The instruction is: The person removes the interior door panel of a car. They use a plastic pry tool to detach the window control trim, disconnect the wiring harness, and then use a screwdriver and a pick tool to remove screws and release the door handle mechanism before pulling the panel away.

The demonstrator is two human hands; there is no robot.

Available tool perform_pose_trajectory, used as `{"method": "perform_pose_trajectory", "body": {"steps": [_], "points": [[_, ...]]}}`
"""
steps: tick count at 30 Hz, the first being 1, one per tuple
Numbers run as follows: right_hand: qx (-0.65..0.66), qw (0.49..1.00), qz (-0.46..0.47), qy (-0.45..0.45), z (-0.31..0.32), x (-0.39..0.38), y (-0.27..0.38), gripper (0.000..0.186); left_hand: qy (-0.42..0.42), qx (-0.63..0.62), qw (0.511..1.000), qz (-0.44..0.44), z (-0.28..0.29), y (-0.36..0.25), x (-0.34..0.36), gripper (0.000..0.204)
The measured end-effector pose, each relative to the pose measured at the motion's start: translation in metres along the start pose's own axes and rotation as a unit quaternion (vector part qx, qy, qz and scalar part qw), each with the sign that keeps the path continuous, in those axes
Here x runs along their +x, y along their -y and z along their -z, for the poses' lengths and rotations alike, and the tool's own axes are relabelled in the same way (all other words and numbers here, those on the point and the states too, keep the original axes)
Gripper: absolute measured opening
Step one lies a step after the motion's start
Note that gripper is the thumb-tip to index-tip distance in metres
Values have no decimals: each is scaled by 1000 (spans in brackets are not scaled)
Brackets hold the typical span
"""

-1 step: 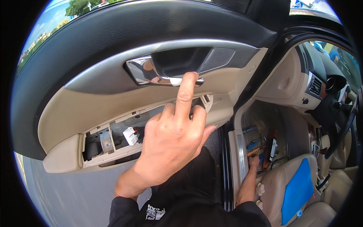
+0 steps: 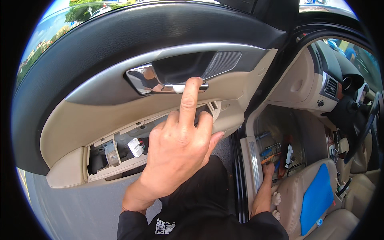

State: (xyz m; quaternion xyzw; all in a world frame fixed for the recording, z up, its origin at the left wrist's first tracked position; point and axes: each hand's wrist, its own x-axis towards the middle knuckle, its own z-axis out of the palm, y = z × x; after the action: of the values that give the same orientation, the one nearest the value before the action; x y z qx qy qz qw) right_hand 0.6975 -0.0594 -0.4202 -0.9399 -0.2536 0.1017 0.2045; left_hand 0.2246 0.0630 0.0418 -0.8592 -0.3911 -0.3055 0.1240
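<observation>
My left hand [image 2: 176, 140] reaches up to the inside of the car door, its index finger stretched out and the other fingers bent. The fingertip rests at the lower edge of the chrome door handle [image 2: 140, 78], beside a small white piece [image 2: 179, 89]. Below it, the armrest opening [image 2: 100, 140] shows bare metal and a white connector [image 2: 136, 148] with wires. My right hand [image 2: 269, 169] is down on the car floor among several tools, its fingers closed at an orange tool [image 2: 272, 158]. What lies within those fingers is too small to make out.
A black tool with a white part [image 2: 289, 156] lies beyond my right hand. The beige seat [image 2: 290, 188] carries a blue sheet [image 2: 318, 200]. The door sill [image 2: 253, 160] runs between door and seat; the steering wheel [image 2: 362, 128] stands at far right.
The door and my left hand have shifted slightly left in the view. The fingertip stays at the handle, and my right hand stays among the tools.
</observation>
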Motion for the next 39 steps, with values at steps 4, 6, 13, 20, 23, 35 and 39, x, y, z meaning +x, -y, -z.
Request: {"method": "perform_pose_trajectory", "body": {"steps": [4, 6, 13, 20, 23, 35, 39], "points": [[15, 999, -46, -15, 25, -17, 45, 39, -40, 58, 998, 6, -13, 7, 10, 39], [50, 994, 21, -97, 25, -16, 38, 39, -64, 46, 997, -18, -19, 7, 12, 42], [234, 945, 138, -184, 86, -50, 137, 41, -95, -28, 995, -29, -20, 9, 8, 39], [448, 792, 396, -127, 202, -108, 325, 29, -54, -1, 993, -110, -34, 2, 18, 29], [448, 772, 435, -117, 218, -110, 363, 26, -40, 23, 986, -158, -34, -10, 28, 27], [338, 811, 471, -80, 249, -109, 368, 22, -15, 154, 948, -278, -17, -41, 84, 21], [308, 826, 465, -85, 248, -104, 368, 21, -34, 199, 912, -356, -21, -43, 114, 15]]}}
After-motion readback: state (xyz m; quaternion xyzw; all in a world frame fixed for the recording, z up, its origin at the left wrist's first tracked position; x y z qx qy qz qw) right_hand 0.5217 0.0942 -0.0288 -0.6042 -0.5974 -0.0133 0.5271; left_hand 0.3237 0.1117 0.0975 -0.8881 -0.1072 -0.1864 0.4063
